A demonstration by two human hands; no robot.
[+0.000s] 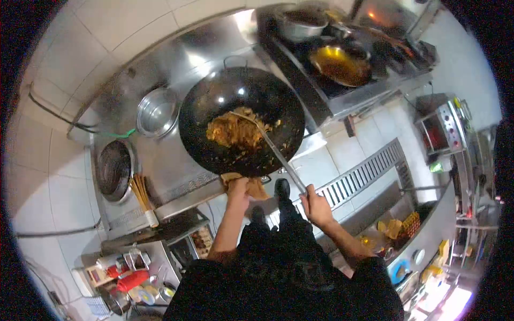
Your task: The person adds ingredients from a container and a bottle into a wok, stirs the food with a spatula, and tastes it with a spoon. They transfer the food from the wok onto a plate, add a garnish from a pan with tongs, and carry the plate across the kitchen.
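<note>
A large black wok (201, 109) sits on the steel stove, with brown stir-fried food (235, 131) in its middle. My left hand (238, 188) is closed round a tan cloth (258, 188) at the wok's near rim. In my right hand (317, 206) is the end of a long metal ladle (279, 155), gripped with the fingers wrapped round it. The ladle slants up and left into the wok, and its head rests in the food.
Left of the wok are a metal bowl (158, 112), a dark round pan (114, 170) and a bamboo brush (141, 193). A pan with yellow liquid (341, 64) stands on the back-right burner. A counter with red items (133, 280) is at lower left.
</note>
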